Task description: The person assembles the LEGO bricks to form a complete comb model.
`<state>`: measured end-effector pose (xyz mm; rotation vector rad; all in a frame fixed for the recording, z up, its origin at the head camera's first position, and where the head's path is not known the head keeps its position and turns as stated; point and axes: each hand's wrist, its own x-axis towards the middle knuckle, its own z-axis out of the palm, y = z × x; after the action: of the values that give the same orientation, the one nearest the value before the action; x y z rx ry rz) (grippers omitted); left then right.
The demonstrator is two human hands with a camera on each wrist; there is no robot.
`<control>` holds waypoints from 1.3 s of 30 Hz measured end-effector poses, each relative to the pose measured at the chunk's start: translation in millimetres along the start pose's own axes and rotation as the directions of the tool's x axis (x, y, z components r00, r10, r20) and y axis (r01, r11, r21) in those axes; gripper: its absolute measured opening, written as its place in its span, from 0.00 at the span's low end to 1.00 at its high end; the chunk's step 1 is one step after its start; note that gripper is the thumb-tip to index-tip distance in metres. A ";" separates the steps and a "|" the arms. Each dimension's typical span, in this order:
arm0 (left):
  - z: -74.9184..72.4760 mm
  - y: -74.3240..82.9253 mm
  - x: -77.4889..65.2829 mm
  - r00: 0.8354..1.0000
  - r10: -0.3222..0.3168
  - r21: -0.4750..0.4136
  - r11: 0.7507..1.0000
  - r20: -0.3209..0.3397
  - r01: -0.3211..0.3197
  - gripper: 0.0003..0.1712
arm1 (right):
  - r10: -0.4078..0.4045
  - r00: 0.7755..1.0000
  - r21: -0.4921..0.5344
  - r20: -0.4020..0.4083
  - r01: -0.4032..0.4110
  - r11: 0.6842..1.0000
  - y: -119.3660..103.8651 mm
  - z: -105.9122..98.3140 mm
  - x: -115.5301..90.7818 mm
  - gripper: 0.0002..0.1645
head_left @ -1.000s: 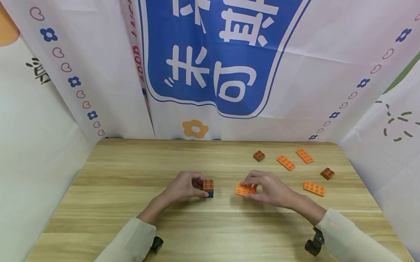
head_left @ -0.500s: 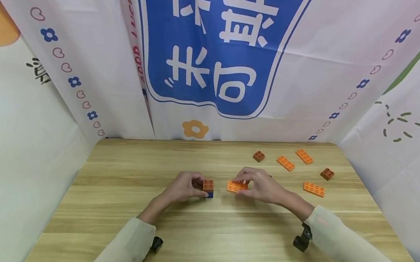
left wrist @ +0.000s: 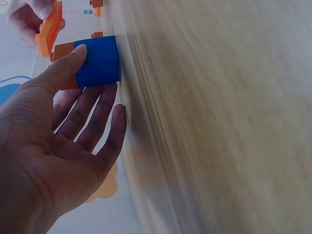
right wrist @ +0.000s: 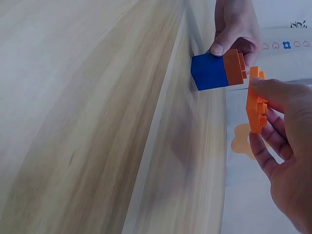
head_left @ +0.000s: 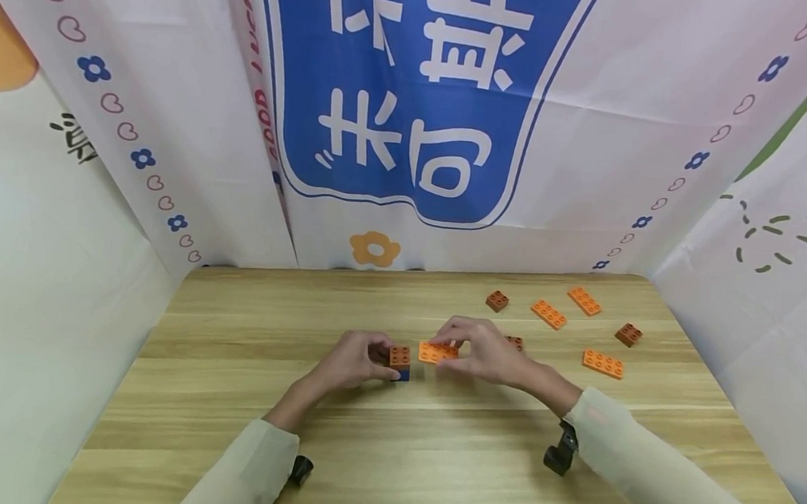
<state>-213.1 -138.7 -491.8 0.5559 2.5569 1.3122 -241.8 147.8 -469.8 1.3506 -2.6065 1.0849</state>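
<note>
My left hand (head_left: 354, 360) grips a small stack of toy bricks between thumb and fingers. The stack is a blue brick (left wrist: 100, 61) below and a brown brick (head_left: 400, 355) with studs on top. It stands upright on the table. To its right, my right hand (head_left: 484, 351) pinches a flat orange brick (right wrist: 254, 102) by its edges, studs facing up. The orange brick is raised above the table, a little higher than the stack's top and just to its right. In the right wrist view a narrow gap separates the two.
Behind my right hand a brown brick (head_left: 515, 343) is partly hidden. Farther back right lie brown bricks (head_left: 497, 300) (head_left: 629, 334) and flat orange bricks (head_left: 548, 313) (head_left: 584, 301) (head_left: 603, 363). A printed cloth (head_left: 234, 213) rises behind the wooden table (head_left: 263, 296).
My right hand has carried the flat orange brick leftward and slightly up, closer to the stack. A brown brick behind that hand has come into sight. The left hand has stayed in place.
</note>
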 end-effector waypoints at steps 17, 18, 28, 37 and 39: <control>-0.8 -0.8 1.0 1.000 0.014 -0.014 1.000 0.010 -0.014 0.15 | -0.026 1.000 0.043 0.013 0.025 0.999 -6.7 11.7 21.2 0.19; -0.8 -0.4 1.0 1.000 0.012 -0.013 1.000 0.011 -0.012 0.15 | -0.030 0.999 0.042 0.015 0.030 0.999 -6.7 12.1 22.4 0.19; -1.4 0.1 1.3 1.000 0.020 -0.021 1.000 0.022 -0.019 0.14 | -0.054 0.997 0.045 0.057 0.051 0.998 -10.2 16.2 31.6 0.19; -1.5 -1.9 2.8 0.999 0.037 -0.025 0.999 0.022 -0.036 0.12 | -0.046 0.992 0.021 0.118 0.044 0.999 -15.4 15.4 39.1 0.18; -1.6 -2.2 2.9 0.999 0.036 -0.021 0.999 0.021 -0.036 0.12 | -0.040 0.990 0.020 0.132 0.038 0.999 -16.0 15.0 40.7 0.17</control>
<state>-216.8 -139.7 -492.8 0.6119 2.5244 1.3354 -251.4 103.9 -459.5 1.5213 -2.6542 1.0497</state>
